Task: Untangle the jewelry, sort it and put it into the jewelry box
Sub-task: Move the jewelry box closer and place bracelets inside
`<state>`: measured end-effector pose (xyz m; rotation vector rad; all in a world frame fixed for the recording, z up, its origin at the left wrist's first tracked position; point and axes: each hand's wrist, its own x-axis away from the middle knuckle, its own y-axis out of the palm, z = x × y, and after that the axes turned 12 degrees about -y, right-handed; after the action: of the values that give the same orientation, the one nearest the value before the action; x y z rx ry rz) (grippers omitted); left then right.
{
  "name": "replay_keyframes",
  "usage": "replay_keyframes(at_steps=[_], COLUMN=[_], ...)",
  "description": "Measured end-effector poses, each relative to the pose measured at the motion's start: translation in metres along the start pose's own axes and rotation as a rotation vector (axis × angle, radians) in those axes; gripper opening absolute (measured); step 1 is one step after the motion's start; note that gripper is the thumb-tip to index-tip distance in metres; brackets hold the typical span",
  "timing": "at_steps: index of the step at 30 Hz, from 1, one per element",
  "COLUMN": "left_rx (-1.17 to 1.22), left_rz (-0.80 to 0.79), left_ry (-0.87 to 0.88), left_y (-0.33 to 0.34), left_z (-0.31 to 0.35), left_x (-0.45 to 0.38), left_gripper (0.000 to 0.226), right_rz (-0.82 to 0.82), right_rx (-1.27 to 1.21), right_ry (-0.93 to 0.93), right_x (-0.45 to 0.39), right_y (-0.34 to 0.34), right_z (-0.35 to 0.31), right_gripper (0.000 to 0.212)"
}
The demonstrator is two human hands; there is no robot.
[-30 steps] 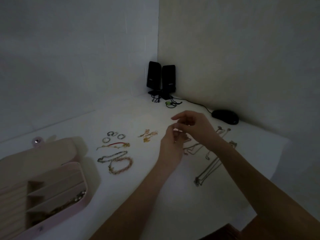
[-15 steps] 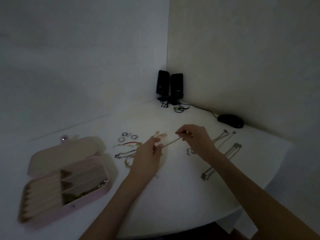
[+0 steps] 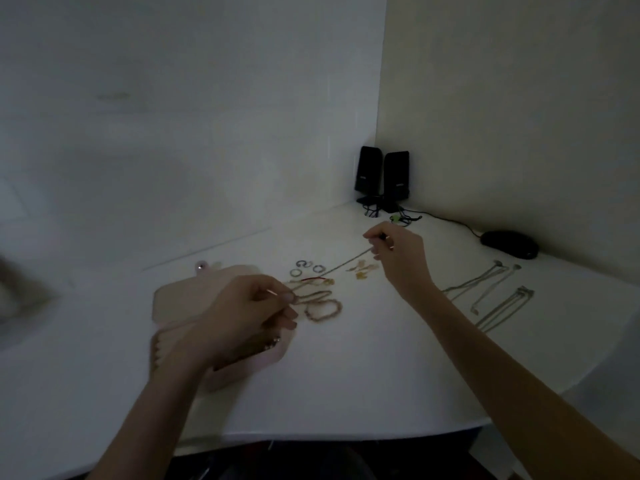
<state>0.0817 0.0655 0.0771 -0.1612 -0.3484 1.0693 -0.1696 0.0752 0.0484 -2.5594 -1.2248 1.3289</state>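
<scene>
Thin silvery chain (image 3: 341, 265) stretched taut: left hand (image 3: 249, 306) pinches near end, right hand (image 3: 398, 258) far end. Light, limp, snags easily; keep holding ends.

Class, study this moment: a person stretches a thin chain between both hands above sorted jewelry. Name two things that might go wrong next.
1. The thin metal chain, pulled taut between the left hand and the right hand, may snap or knot tighter if pulled harder.
2. It hangs low over the small silver rings and the red cord bracelet; lowering it could drag them and undo the sorting.
</scene>
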Motion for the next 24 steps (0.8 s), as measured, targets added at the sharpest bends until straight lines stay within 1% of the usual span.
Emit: replay_keyframes(at_steps=[1, 2, 4, 5, 6, 9, 13, 15, 18, 20, 24], left_rx=[0.045, 0.005, -0.215, -0.286, -0.299, -0.236, -0.254, -0.300, -0.386, -0.439, -0.586], left_rz=[0.024, 0.075, 0.187, 0.228, 0.240, 0.255, 0.228, 0.230, 0.268, 0.289, 0.281], left_ry=[-0.009, -0.002, 0.054, 0.064, 0.056, 0.055, 0.055, 0.045, 0.101, 0.124, 0.124], left_y=[-0.007, -0.014, -0.027, -0.032, -0.037, -0.045, -0.050, -0.050, -0.052, -0.056, -0.060], left_z=[0.004, 0.005, 0.001, 0.000, -0.004, -0.016, -0.031, -0.036, -0.042, -0.044, -0.048], left_x=[0.007, 0.011, 0.019, 0.022, 0.021, 0.019, 0.014, 0.013, 0.014, 0.016, 0.020], left_gripper=[0.013, 0.013, 0.013, 0.013, 0.012, 0.012, 0.016, 0.017, 0.022, 0.020, 0.017], right_rz=[-0.007, -0.022, -0.053, -0.059, -0.058, -0.034, -0.051, -0.061, -0.079, -0.092, -0.104], right_rx=[-0.016, -0.033, -0.063, -0.070, -0.079, -0.117, -0.127, -0.140, -0.189, -0.227, -0.312], right_ry=[-0.012, -0.017, -0.027, -0.038, -0.048, -0.062, -0.061, -0.049, -0.039, -0.037, -0.025], right_x=[-0.001, -0.002, -0.002, -0.003, -0.003, 0.000, 0.008, 0.010, 0.014, 0.017, 0.019], right_y=[0.004, 0.008, 0.016, 0.019, 0.022, 0.028, 0.032, 0.035, 0.040, 0.043, 0.050], right_z=[-0.006, -0.010, -0.018, -0.021, -0.024, -0.032, -0.038, -0.041, -0.046, -0.050, -0.063], right_gripper=[0.018, 0.018, 0.021, 0.022, 0.022, 0.021, 0.020, 0.022, 0.022, 0.021, 0.019])
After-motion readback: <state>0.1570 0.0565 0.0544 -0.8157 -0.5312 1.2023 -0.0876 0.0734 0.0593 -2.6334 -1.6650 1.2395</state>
